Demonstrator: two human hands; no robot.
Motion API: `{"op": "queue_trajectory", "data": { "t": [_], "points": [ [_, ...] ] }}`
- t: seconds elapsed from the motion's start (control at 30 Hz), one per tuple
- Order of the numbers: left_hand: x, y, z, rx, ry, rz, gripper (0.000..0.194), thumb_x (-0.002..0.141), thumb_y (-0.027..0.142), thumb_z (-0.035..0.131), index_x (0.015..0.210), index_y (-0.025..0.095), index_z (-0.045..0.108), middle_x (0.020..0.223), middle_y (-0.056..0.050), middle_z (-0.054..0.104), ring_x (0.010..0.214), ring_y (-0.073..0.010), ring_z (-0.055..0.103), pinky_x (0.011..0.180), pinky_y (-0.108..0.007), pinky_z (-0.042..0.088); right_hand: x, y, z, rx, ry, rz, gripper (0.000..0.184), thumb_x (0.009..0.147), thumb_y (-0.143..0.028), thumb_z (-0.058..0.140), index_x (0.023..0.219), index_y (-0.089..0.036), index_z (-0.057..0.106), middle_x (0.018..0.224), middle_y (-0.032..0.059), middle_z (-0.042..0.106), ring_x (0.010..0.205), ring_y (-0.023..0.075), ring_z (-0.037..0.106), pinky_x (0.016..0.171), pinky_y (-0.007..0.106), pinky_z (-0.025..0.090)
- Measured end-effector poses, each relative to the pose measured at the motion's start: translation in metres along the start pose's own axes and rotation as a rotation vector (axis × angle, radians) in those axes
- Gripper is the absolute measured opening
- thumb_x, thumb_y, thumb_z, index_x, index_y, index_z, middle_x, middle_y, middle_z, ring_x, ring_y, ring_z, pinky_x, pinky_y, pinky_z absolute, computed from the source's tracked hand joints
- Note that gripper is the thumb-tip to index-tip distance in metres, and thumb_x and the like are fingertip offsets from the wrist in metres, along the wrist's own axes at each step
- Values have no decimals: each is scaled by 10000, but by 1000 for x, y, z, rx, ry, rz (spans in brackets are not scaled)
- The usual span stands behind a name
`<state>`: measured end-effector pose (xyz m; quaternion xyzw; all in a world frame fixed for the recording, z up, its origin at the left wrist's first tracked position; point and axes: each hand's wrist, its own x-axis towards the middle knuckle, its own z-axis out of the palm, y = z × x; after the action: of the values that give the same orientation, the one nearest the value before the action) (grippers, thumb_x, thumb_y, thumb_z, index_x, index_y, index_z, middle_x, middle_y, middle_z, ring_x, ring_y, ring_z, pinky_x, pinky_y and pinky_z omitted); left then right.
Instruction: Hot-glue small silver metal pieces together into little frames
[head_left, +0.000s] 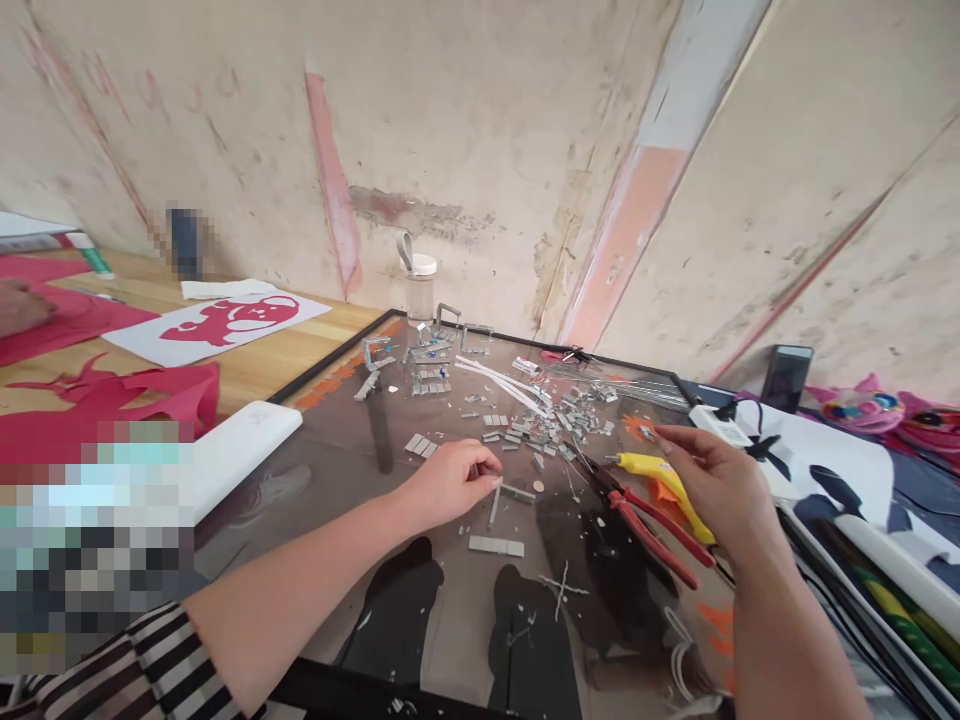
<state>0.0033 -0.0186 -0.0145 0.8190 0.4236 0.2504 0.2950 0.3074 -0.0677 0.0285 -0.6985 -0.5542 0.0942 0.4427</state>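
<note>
My left hand [454, 485] is closed in a pinch at the corner of a small grey L-shaped strip piece [517, 494] lying on the glass tabletop. Just below it sits a flat grey strip [496, 546]. My right hand [716, 485] is raised at the right, thumb and forefinger pinching a tiny grey piece [648, 433]. Beneath that hand are a yellow glue gun [660, 468] and red-handled pliers [652, 535], whose jaws point toward a heap of small grey pieces [570, 415]. A twisted wire cross [562, 590] lies nearer to me.
Several grey miniature frames [431, 370] stand toward the back by a lidded clear jar [420, 290]. White strips [502, 383] and thin wires [622, 385] lie behind the heap. A white box [247, 455] is at left. Another person's hand [22, 305] rests on red material. A phone [786, 378] leans at right.
</note>
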Motion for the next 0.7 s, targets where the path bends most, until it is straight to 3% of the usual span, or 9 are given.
{"op": "queue_trajectory", "data": {
  "t": [0.17,0.4,0.53,0.7],
  "points": [
    [0,-2,2,-1,-9,6,197,790,297,517,858,177,658,833,-30,622,716,-150,582,655,-254,437,8,15,-7,-171,-29,51,353,725,-418,555,948,-178,685,797,70,727,669,224,657,598,311,484],
    [2,-4,1,14,-5,19,190,782,289,523,843,172,660,812,-28,626,684,-141,573,631,-246,429,13,53,-32,-686,-252,56,311,713,-292,528,948,-175,694,860,86,724,794,275,658,682,348,467],
    [3,-7,3,7,-11,21,189,776,288,531,851,171,660,796,-21,629,663,-131,576,627,-237,429,17,75,-38,-733,-379,73,315,680,-294,576,935,-158,700,822,85,725,768,267,665,657,326,463],
    [3,-4,1,26,-28,21,194,777,288,527,869,173,654,809,-24,635,680,-130,580,629,-228,431,15,87,-28,-677,-339,53,203,644,-282,585,780,-197,711,664,58,710,647,261,658,564,311,439]
  ]
}}
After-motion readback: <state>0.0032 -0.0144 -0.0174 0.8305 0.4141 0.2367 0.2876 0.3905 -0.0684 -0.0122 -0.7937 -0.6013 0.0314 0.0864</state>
